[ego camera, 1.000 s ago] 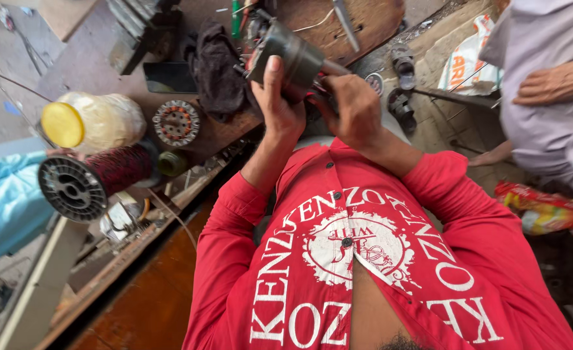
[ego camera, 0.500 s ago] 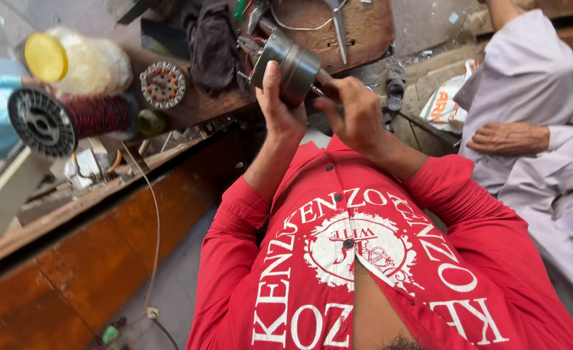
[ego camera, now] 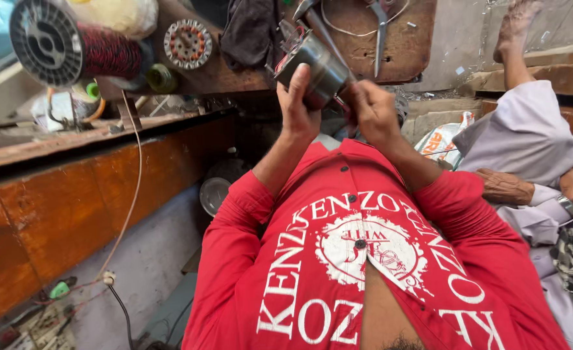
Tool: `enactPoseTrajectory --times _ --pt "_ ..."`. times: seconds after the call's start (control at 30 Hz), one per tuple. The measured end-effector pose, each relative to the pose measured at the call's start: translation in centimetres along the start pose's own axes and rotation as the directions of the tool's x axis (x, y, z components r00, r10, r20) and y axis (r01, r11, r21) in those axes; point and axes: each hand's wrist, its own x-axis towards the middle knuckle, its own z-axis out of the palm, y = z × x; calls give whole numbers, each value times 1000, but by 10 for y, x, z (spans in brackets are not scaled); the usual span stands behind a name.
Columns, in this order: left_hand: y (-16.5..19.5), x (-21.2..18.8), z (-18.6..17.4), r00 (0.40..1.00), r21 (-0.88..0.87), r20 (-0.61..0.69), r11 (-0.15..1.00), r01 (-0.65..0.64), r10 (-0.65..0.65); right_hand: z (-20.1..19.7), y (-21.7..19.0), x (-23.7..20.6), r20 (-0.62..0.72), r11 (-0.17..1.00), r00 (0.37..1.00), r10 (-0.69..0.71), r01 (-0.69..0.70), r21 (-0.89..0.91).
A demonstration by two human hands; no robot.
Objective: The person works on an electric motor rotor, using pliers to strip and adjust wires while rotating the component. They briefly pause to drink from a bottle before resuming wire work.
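The left hand (ego camera: pixel 297 104) wraps its fingers round a grey cylindrical metal motor body (ego camera: pixel 315 68), while the right hand (ego camera: pixel 372 110) pinches its near edge above the brown wooden surface (ego camera: pixel 403 45).

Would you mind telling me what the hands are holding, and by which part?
The left hand grips the grey metal motor cylinder by its side; the right hand touches its lower end.

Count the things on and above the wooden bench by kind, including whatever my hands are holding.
Grey metal motor cylinder, held by left hand and right hand: 1
Black spool of red wire: 1
Round laminated stator core: 1
Dark cloth: 1
Total: 4
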Motion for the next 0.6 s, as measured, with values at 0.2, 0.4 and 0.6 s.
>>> enactPoseTrajectory --times 0.2,0.4,0.6 --pt "29 0 -20 990 259 111 959 -114 88 22 -18 10 179 971 972 -152 112 213" --pt "79 21 -64 787 433 558 717 -546 262 84 -44 20 287 919 957 52 -158 361" --pt "147 44 -105 664 506 738 556 -660 117 155 -55 36 232 923 973 -6 -84 376"
